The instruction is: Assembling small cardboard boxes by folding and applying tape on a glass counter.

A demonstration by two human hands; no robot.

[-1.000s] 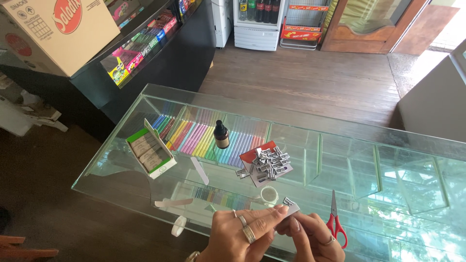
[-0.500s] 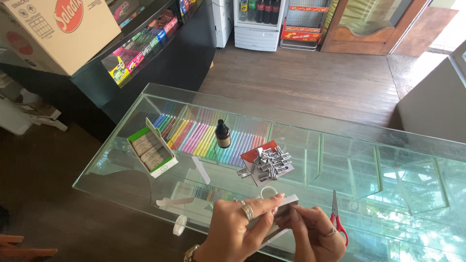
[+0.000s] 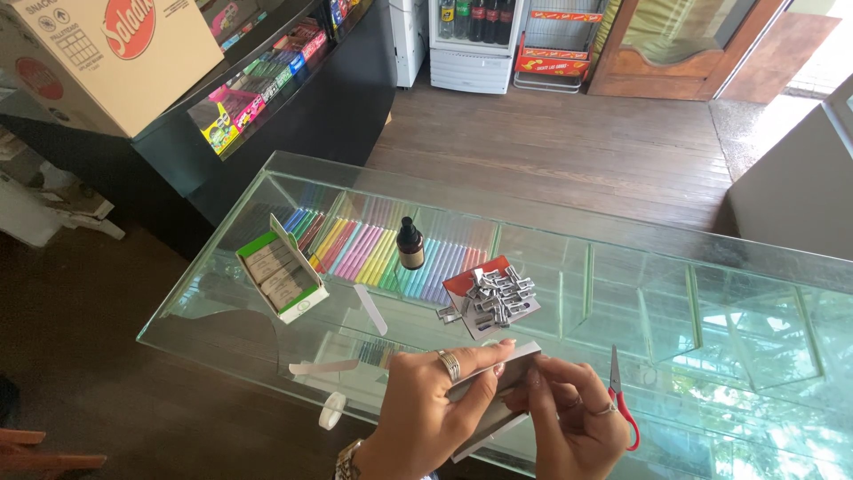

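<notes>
A: While both hands sit at the near edge of the glass counter (image 3: 622,293), what's held?
B: A flat grey box (image 3: 499,391), tilted. Left hand (image 3: 426,418) grips it from the left side, fingers pressed together along the top face, thumb underneath. Ring on one finger.
A: Right hand?
B: Right hand (image 3: 569,422) pinches the box's right end, fingertips curled onto the edge. Rings there too.
A: Where's the box relative to the counter?
B: Above the near edge, lifted off the glass, can't tell if a corner touches.
A: Nearby stuff?
B: Red-handled scissors (image 3: 622,400) just right of the right hand, lying on the glass. Pile of small metal clips (image 3: 498,298) on a red card just beyond the hands. Small dark dropper bottle (image 3: 410,244) upright further back. Open green-and-white carton (image 3: 280,276) well left. Tape roll (image 3: 332,411) near the left wrist.
</notes>
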